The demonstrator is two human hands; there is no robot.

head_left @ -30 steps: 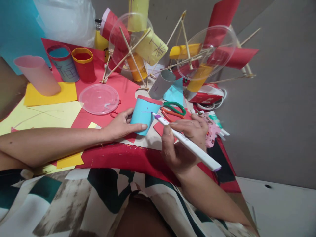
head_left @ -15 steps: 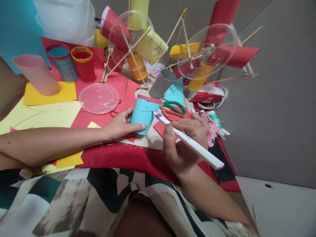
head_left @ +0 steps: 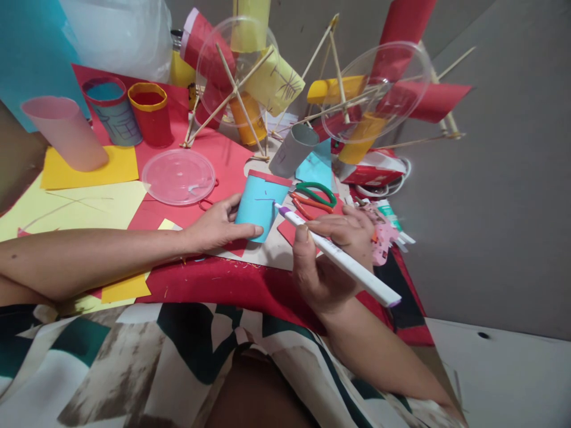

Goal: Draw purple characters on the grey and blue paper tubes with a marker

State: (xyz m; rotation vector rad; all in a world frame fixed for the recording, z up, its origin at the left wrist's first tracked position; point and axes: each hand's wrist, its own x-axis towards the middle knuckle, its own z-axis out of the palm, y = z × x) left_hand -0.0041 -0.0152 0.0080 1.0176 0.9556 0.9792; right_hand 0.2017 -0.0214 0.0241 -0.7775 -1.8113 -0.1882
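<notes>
My left hand (head_left: pixel 218 226) is wrapped round a blue paper tube (head_left: pixel 261 208) with a red band along its top edge, thumb across the lower front. A thin dark line and a small mark show on the blue paper. In my right hand (head_left: pixel 332 255) is a white marker pen (head_left: pixel 348 261) with a purple collar, held like a pencil. Its tip is at the right end of the drawn line; whether it touches the paper I cannot tell. Scissors (head_left: pixel 314 199) with green and orange handles lie just behind the pen, and a grey tube (head_left: pixel 294 148) leans beyond the blue one.
A stick frame (head_left: pixel 234 89) with clear plastic discs and coloured paper tubes rises at the back. A clear lid (head_left: pixel 179 177), a pink tube (head_left: pixel 66 134) and a red cup (head_left: pixel 151 116) stand or lie to the left. A red-and-white box (head_left: pixel 373 169) is at the right.
The pen tip and my right hand have shifted very slightly left. My left hand and the blue tube look almost unmoved.
</notes>
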